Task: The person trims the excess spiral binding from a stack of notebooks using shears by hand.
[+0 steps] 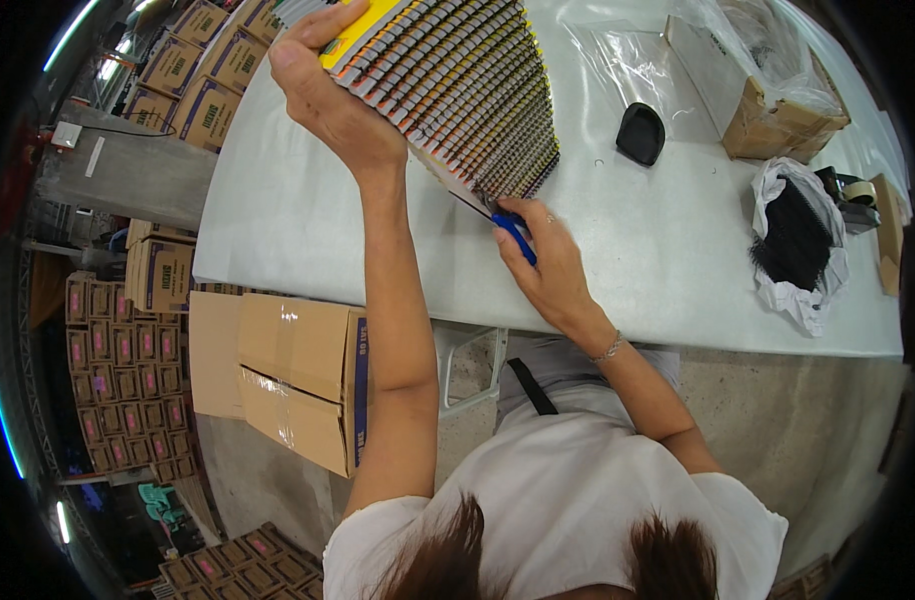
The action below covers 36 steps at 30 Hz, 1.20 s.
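A thick stack of spiral-bound notebooks with a yellow cover on top slants over the table, its rows of coils facing up. My left hand is closed round the stack's upper left end, thumb over the yellow cover. Between the fingers of my right hand are pliers with blue handles. Their jaws touch the coil ends at the stack's near lower edge, and the tips are partly hidden there. A black shallow dish lies on the table right of the stack.
On the white table at right sit a white bag of black coils, a tape dispenser and a cardboard box with clear plastic. A taped carton stands against the near edge at left. Stacked cartons line the left side.
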### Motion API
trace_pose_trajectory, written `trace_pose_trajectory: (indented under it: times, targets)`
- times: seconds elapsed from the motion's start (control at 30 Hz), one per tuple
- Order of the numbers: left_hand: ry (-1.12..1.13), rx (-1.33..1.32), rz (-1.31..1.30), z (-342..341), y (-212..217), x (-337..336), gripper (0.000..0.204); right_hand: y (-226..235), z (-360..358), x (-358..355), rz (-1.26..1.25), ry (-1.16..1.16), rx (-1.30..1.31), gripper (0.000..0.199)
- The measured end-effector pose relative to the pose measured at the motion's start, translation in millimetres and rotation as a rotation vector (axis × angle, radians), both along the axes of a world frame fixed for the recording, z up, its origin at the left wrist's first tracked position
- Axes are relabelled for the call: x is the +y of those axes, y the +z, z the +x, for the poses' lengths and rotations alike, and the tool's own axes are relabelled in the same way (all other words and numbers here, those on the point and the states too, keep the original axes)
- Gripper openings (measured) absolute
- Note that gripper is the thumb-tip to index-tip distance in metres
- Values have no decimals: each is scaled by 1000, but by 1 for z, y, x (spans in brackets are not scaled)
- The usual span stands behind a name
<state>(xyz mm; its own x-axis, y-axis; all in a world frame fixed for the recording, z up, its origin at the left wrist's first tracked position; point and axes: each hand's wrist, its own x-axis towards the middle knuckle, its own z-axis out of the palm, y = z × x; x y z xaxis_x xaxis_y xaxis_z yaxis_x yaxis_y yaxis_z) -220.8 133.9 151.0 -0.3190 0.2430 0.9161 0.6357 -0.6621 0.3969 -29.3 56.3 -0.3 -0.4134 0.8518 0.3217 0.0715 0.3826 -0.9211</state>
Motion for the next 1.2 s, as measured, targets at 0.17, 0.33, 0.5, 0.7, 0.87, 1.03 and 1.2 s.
trace_pose_trajectory:
  times: [0.17, 0.33, 0.5, 0.7, 0.87, 1.03, 1.2]
  targets:
    - [-31, -51, -16, 1, 0, -2, 71, 25, 18, 11, -546, 298, 134, 36]
    - [-33, -51, -24, 1, 1, -3, 70, 6, 14, 0, 276, -119, -145, 41]
    - [-17, -51, -9, 2, 1, -1, 70, -5, 7, -1, 354, -175, -131, 43]
    - [-49, -57, -32, 1, 0, -2, 71, -2, 5, 0, 317, -160, -108, 38]
    - [-26, -74, -13, 0, -1, -1, 72, 5, 21, 23, -1020, 594, 507, 33]
    - [-24, -32, -22, 0, 1, -2, 72, 2, 10, 0, 26, 1, 2, 37]
    - [-30, -55, 3, 1, 1, 1, 71, -11, 7, -3, 304, -180, -138, 41]
